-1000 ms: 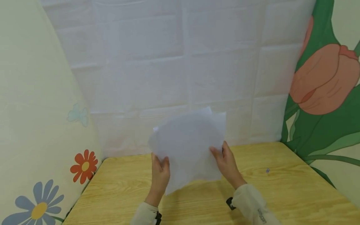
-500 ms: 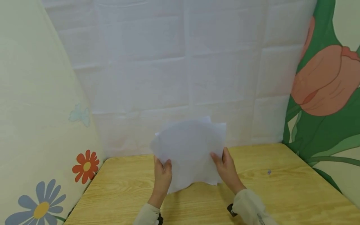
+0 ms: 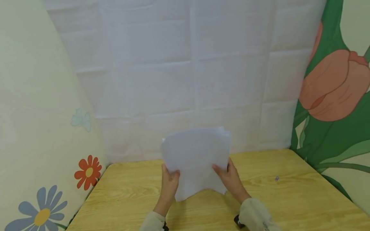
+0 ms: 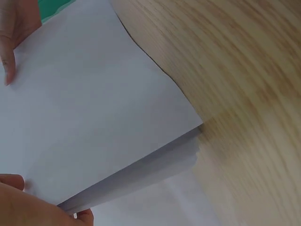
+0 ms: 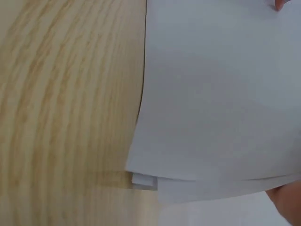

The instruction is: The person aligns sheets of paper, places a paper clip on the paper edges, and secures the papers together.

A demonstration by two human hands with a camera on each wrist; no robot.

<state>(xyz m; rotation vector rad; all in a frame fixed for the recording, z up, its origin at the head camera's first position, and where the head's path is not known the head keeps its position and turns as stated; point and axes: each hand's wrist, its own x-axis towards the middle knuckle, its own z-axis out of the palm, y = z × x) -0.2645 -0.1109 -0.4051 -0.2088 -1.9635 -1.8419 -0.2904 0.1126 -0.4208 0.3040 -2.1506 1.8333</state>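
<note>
A loose stack of white paper sheets (image 3: 196,157) stands upright, slightly bowed, between my two hands above the table. My left hand (image 3: 169,184) grips the left edge, thumb on the near face. On the opposite edge, my right hand (image 3: 232,180) holds the sheets the same way. The left wrist view shows the sheets (image 4: 94,108) fanned a little apart along one side, with a lower corner close to the wood. Uneven sheet edges also show in the right wrist view, where part of the right hand (image 5: 289,202) is seen behind the paper (image 5: 211,103).
The wood-grain table (image 3: 124,195) spreads around the hands. A tiny clear or purplish object (image 3: 277,178) lies on it to the right. Behind hangs a creased white cloth (image 3: 173,80). Painted flower walls flank both sides, including a red flower (image 3: 89,172).
Both hands have lowered the paper stack toward the table and drawn slightly closer together. The top edges of the sheets look more even than before, with fewer corners sticking out.
</note>
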